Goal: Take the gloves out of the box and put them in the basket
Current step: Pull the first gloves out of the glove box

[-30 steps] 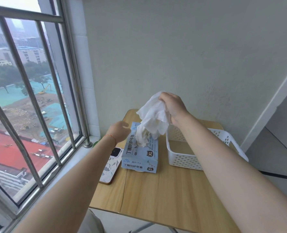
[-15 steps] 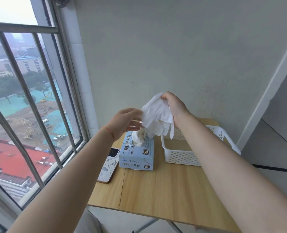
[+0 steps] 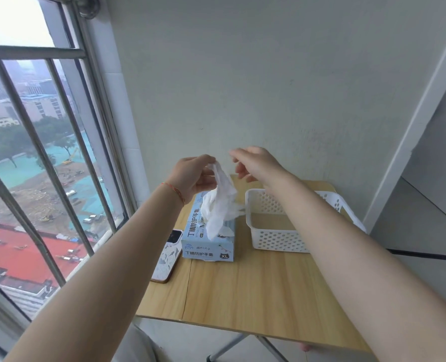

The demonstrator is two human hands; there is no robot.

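A pale blue glove box (image 3: 208, 245) lies on the wooden table, marked XL on its front. White gloves (image 3: 220, 205) hang in a bunch above the box's top opening, their lower end still at the opening. My left hand (image 3: 191, 178) pinches the top of the bunch. My right hand (image 3: 255, 163) hovers just to the right of the gloves with its fingers spread and holds nothing. A white perforated basket (image 3: 274, 237) stands to the right of the box; its inside shows only bare bottom, partly hidden by my right forearm.
A phone (image 3: 167, 257) in a patterned case lies left of the box near the table's left edge. A barred window runs along the left, and a wall stands right behind the table (image 3: 255, 296).
The gloves passed from my right hand to my left. My right hand let go and opened, and my left hand rose and took the top of the bunch.
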